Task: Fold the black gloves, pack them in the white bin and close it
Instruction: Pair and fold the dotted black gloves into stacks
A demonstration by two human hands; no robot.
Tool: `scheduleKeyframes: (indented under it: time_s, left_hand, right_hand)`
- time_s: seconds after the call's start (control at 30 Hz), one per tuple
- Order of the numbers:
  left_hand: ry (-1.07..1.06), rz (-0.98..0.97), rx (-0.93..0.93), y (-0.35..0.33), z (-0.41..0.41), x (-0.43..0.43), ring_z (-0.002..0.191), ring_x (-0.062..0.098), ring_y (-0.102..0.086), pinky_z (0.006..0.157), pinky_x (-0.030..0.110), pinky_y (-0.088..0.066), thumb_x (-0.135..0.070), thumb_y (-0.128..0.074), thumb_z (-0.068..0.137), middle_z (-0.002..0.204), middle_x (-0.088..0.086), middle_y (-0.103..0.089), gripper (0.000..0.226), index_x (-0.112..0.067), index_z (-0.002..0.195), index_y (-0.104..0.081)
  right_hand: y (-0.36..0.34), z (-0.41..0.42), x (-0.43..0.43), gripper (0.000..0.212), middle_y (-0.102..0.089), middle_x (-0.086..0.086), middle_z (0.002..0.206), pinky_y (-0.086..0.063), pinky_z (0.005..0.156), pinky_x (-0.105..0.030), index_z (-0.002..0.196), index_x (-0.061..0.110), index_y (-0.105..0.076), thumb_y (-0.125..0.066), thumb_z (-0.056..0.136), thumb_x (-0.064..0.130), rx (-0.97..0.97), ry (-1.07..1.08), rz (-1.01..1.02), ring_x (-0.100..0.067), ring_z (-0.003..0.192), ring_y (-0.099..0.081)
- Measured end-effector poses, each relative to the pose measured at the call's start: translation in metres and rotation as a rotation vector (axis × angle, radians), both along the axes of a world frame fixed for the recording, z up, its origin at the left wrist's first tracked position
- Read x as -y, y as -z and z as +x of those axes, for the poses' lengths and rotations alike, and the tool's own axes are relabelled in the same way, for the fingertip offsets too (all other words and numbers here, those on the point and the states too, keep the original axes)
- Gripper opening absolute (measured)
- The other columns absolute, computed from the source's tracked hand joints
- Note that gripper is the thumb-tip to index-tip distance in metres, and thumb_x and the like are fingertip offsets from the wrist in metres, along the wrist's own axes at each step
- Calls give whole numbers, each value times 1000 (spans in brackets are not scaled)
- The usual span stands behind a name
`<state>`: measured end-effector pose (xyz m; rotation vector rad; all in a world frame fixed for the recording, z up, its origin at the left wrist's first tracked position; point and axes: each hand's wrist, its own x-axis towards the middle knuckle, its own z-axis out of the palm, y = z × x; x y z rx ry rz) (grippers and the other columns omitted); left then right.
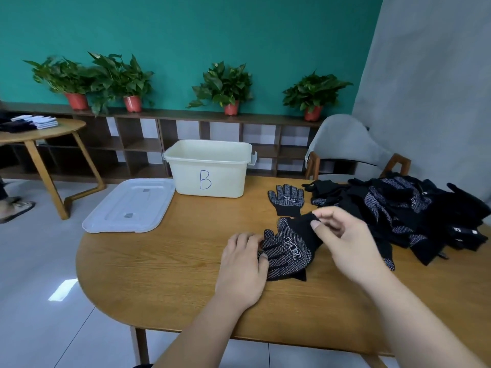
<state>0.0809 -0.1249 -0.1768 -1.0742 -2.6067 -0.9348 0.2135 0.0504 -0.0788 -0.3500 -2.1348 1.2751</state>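
- Two hands: left hand [243, 266], right hand [345, 243].
- One white bin [210, 168] marked B; one lid [130, 205].
- Two separate black gloves: held glove [289, 251], flat glove [286, 200].
- One heap of black gloves [398, 208], too tangled to count.
- Four potted plants: leftmost plant [66, 78], second plant [125, 78], third plant [224, 85], rightmost plant [314, 94].
- Two wooden tables: counter [159, 261], side table [45, 130].
- One grey chair [342, 139].

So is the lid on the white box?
No, the lid lies flat on the table beside the open white bin.
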Motion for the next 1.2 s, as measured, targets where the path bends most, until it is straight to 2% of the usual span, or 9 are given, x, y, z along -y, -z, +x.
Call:
scheduleKeyframes:
  time_s: [0.23, 0.4, 0.53, 0.6, 0.73, 0.8, 0.9, 1.0, 1.2]
  left_hand:
    - [27, -130, -33, 0, 1, 0, 154, 17, -14, 126, 39, -21, -52, -45, 103, 161, -12, -35, 58, -37, 159, -39]
    - [7, -215, -32, 3, 3, -3, 157, 21, -8, 129, 42, -16, -70, -36, 99, 165, -8, -31, 64, -40, 155, -45]
    - [-9, -223, -27, 3, 2, -2, 158, 21, -6, 130, 41, -14, -75, -37, 97, 165, -6, -30, 70, -39, 156, -43]
    - [-13, -229, -25, 2, 2, -3, 157, 22, -7, 129, 41, -15, -78, -37, 95, 165, -5, -30, 74, -37, 157, -43]
    - [-21, -251, -30, 1, 3, -4, 156, 22, -9, 128, 41, -18, -80, -37, 94, 163, -4, -32, 75, -37, 155, -45]
    - [-19, -252, -22, 2, 3, -4, 156, 22, -9, 128, 41, -18, -79, -35, 94, 163, -4, -31, 75, -37, 155, -44]
    - [-24, -246, -13, 2, 3, -6, 156, 21, -9, 129, 41, -18, -75, -34, 93, 163, -4, -31, 73, -37, 155, -44]
    - [-24, -249, -12, 2, 3, -6, 155, 20, -11, 128, 41, -19, -74, -35, 90, 162, -6, -31, 74, -38, 154, -45]
    - [-29, -268, -17, 0, 3, -6, 153, 20, -13, 127, 41, -22, -81, -35, 88, 161, -6, -31, 80, -39, 155, -44]
  right_hand:
    - [-59, -3, -17, 18, -79, 7, 101, -55, 88, -32, 101, 26, -76, -69, 99, 10, -11, -96, 104, -12, 100, -73]
    - [-72, -22, -37, 18, -77, 20, 100, -55, 98, -30, 99, 36, -75, -74, 97, 18, -3, 80, 382, 5, 101, -69]
    - [-65, -24, -34, 16, -72, 11, 101, -56, 85, -36, 108, 40, -73, -70, 99, 27, -139, 259, 636, -11, 87, -68]
    - [-43, -24, -27, 19, -72, 8, 105, -56, 86, -36, 110, 38, -73, -72, 96, 25, -141, 231, 767, -16, 92, -69]
    - [45, -28, -16, 21, -74, 14, 99, -55, 78, -34, 106, 40, -70, -73, 92, 25, 223, 123, 968, -18, 93, -69]
    - [84, -27, -14, 20, -74, 16, 98, -55, 77, -34, 103, 39, -70, -75, 90, 24, 304, 101, 960, -18, 92, -71]
    - [104, -25, -13, 25, -73, 17, 89, -56, 68, -32, 100, 34, -72, -83, 85, 18, 211, 166, 888, -13, 83, -72]
    - [98, -23, -11, 24, -70, 14, 81, -55, 58, -33, 106, 35, -71, -79, 90, 19, 144, 231, 806, -11, 71, -68]
    - [99, -19, -5, 29, -76, 15, 101, -61, 71, -30, 111, 30, -74, -81, 89, 12, 50, 175, 792, -4, 90, -73]
